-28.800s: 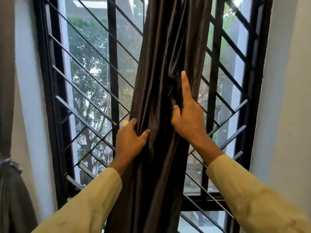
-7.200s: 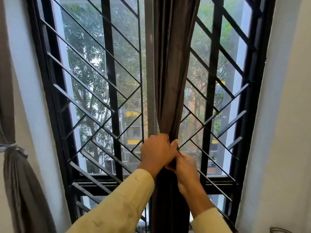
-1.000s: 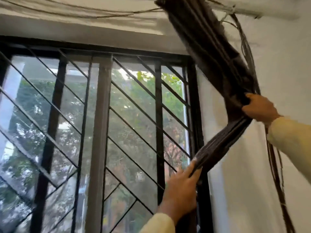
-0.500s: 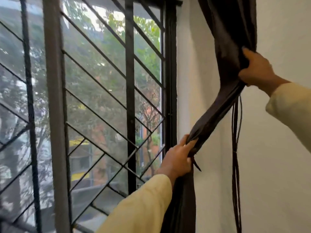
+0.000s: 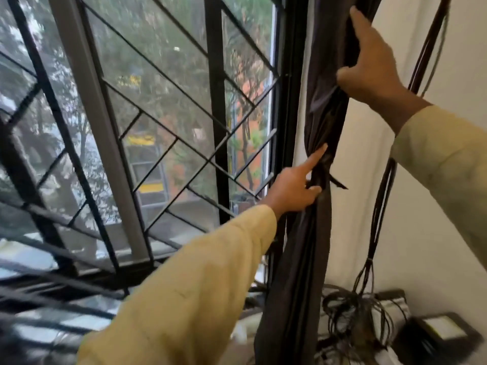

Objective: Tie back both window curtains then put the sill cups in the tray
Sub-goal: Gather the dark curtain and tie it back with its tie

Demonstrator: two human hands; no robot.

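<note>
Scene: A person in pale yellow sleeves works at the right-hand curtain (image 5: pixel 297 272), bunched into a dark rope against the wall (image 5: pixel 355 206), just beside the barred window (image 5: pixel 216 101).

Left hand: The left hand (image 5: pixel 292 188) grasps the curtain at its narrowest point, lower fingers curled into the cloth and the forefinger pointing up along it.

Right hand: Higher up, the right hand (image 5: pixel 369 72) holds the folds, thumb hooked into the fabric and the forefinger laid up the cloth.

Tie: A short dark strip (image 5: pixel 338 183) sticks out at the pinch. It appears to be the end of a tie; whether it is knotted cannot be told.

Done: The curtain is drawn off the glass and gathered. This looks like the closing stage of the tie-back.

Left to do: Securing and letting go of this curtain. The other curtain is out of view, so its state is unknown. No cups or tray show, so that half of the job appears untouched.

Nearby: Cables (image 5: pixel 379 212) hang down the wall to a tangle beside a dark box (image 5: pixel 437 335).
</note>
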